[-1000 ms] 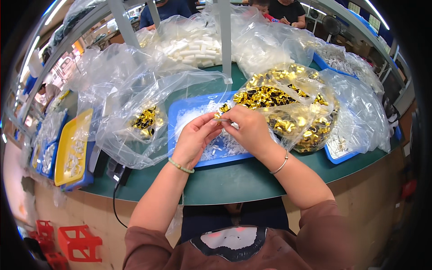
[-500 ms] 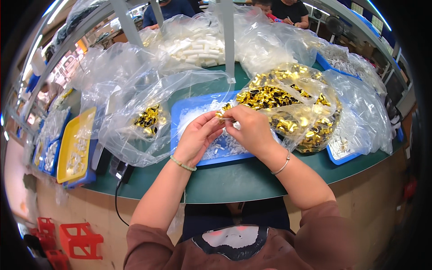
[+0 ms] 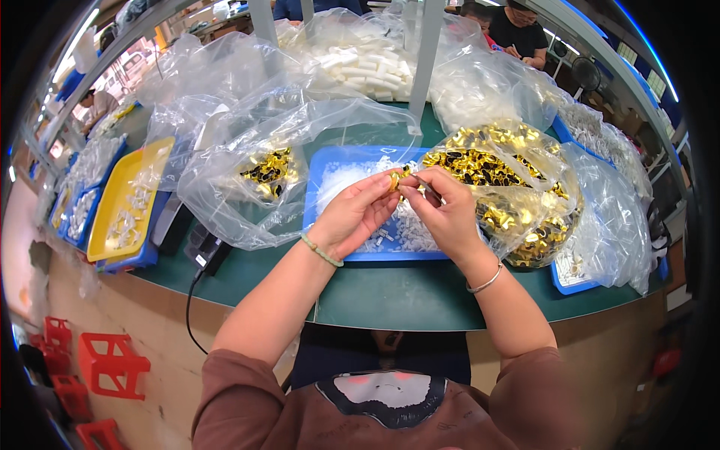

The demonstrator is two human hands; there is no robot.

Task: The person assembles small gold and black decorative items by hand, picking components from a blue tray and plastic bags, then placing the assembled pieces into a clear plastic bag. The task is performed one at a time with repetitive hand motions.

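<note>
Above a blue tray [image 3: 311, 217] of small white parts, my two hands meet at their fingertips. My left hand [image 3: 352, 217] pinches a small shiny gold piece [image 3: 395, 180] between thumb and forefinger. Closed around a thin dark metal tool [image 3: 430, 190] is my right hand [image 3: 452, 216], its fingertips close to the gold piece; the tool's kind is too small to tell. Just right of the tray lies a large clear bag of gold pieces [image 3: 480, 169], black on some sides. Another clear bag with fewer gold pieces [image 3: 270, 174] lies open to the left.
A yellow tray [image 3: 101, 236] with small parts rests on a blue one at the left. Beside it a black device [image 3: 204, 247] trails a cable. White cylinders [image 3: 364, 71] fill a bag at the back, near a grey post [image 3: 426, 64]. A person [image 3: 521, 34] sits across the table.
The view has shifted, so the table's contents appear farther right. My hands stay together at the fingertips above the tray, and the gold piece and dark tool now show more plainly.
</note>
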